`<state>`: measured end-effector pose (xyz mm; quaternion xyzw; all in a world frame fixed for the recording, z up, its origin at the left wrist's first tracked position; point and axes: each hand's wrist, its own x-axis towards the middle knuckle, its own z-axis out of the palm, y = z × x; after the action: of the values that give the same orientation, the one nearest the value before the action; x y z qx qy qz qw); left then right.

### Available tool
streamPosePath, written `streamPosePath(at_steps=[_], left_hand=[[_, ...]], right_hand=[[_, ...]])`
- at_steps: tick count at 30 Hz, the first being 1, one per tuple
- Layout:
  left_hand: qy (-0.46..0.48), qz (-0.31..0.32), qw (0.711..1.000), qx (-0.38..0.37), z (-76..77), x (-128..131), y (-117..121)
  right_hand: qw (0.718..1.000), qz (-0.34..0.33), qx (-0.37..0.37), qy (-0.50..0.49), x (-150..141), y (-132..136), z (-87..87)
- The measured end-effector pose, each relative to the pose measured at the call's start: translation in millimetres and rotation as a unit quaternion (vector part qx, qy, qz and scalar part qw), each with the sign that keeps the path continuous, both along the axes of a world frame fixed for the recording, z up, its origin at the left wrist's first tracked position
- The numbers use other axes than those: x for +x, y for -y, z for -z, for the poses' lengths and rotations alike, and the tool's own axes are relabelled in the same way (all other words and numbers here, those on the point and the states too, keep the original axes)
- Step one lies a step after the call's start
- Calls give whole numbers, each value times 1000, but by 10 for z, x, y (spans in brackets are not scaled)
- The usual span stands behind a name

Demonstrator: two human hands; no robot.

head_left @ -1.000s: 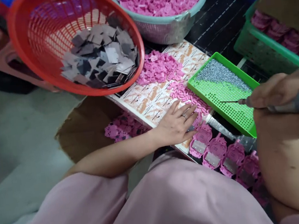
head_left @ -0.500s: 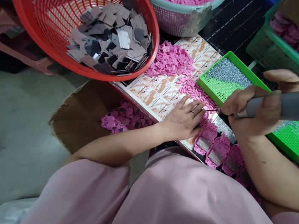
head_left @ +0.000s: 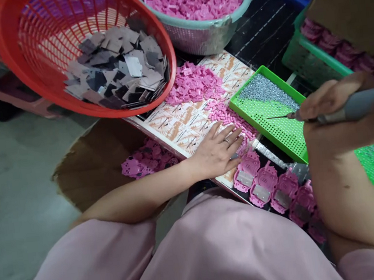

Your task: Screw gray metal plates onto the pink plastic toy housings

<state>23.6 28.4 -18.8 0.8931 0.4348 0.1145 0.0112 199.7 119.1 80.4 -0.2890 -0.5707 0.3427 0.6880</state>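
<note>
My left hand [head_left: 217,151] lies palm down with its fingers spread over pink plastic parts at the work surface's edge. What sits under the palm is mostly hidden. An electric screwdriver [head_left: 353,107] is gripped in my right hand [head_left: 333,102], its thin bit pointing left above the green perforated tray [head_left: 269,127]. Small silver screws [head_left: 265,91] fill the far part of that tray. Beside my left hand begins a row of pink casings [head_left: 261,185], each with a grey plate in it. Small pink pieces [head_left: 229,115] lie just beyond my fingers.
A red basket [head_left: 168,88] of grey plates stands at the far left, next to a pale green basket [head_left: 203,36] of pink parts. A cardboard box [head_left: 79,164] with pink casings is below the table edge. Another green crate [head_left: 321,50] stands at the right.
My right hand has lifted the screwdriver away from my left hand and moved it right, over the tray. My left hand stays spread on the parts. The whole view has shifted somewhat.
</note>
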Motion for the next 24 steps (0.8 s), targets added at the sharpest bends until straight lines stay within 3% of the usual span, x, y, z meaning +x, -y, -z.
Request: streamPosePath(at_steps=[3, 6, 11, 16, 24], left_hand=[[33, 5, 999, 43, -48, 17, 74], [83, 31, 993, 75, -89, 85, 195], [71, 50, 996, 34, -94, 193, 306], [46, 56, 997, 27, -84, 208, 276], [39, 62, 996, 45, -45, 248, 264]], right_hand=[[993, 65, 68, -68, 4, -156, 15], [997, 51, 47, -20, -19, -245, 161], [998, 42, 39, 11, -4, -279, 345], [997, 63, 27, 46, -22, -263, 335], [999, 21, 41, 14, -46, -249, 352]])
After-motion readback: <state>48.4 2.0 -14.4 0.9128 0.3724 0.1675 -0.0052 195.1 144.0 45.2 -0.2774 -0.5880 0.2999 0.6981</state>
